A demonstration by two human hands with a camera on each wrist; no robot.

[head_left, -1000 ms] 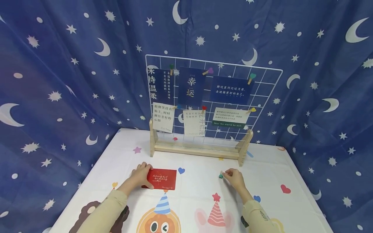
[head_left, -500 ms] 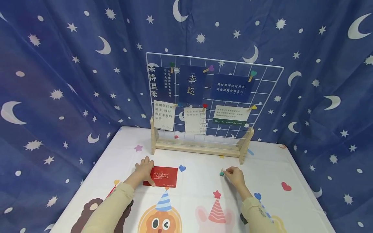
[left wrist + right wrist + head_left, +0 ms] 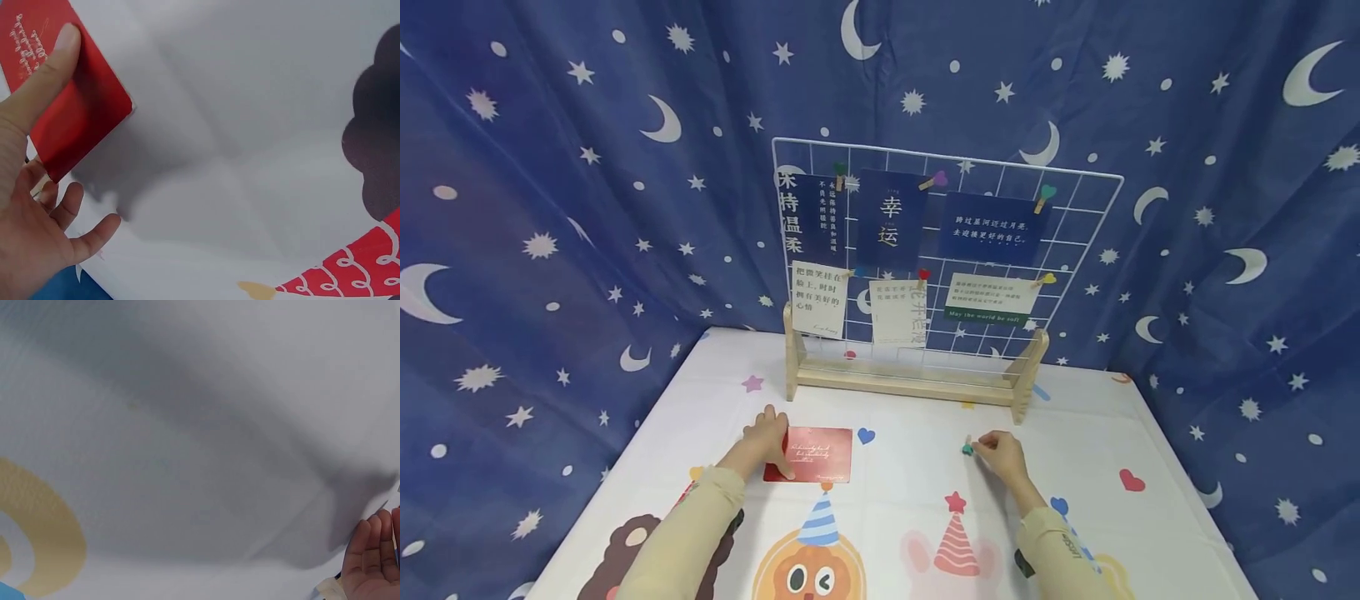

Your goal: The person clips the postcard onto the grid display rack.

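Note:
A red card [image 3: 820,454] with white cursive print lies toward the left of the table, level with the cloth or just over it. My left hand [image 3: 766,437] holds its left end, thumb across the printed face. In the left wrist view the thumb [image 3: 53,65] crosses the card's face while the other fingers sit at and behind its edge. Farther right, my right hand [image 3: 1006,457] pinches a small wooden clothespin [image 3: 967,448] with a green heart between thumb and forefinger. The right wrist view catches only curled fingers [image 3: 373,550] at its corner; the clothespin is out of sight there.
Behind both hands stands a white wire grid [image 3: 1082,208] on a wooden base [image 3: 902,382]. Blue cards [image 3: 891,217] and pale cards [image 3: 898,312] hang there from heart clothespins. A patterned white cloth [image 3: 910,467] covers the table, and a blue curtain [image 3: 625,208] surrounds it.
The left hand has shifted slightly on the red card's end, and the card's face now catches more light. The right hand keeps its pinch on the clothespin. The head view moves a little.

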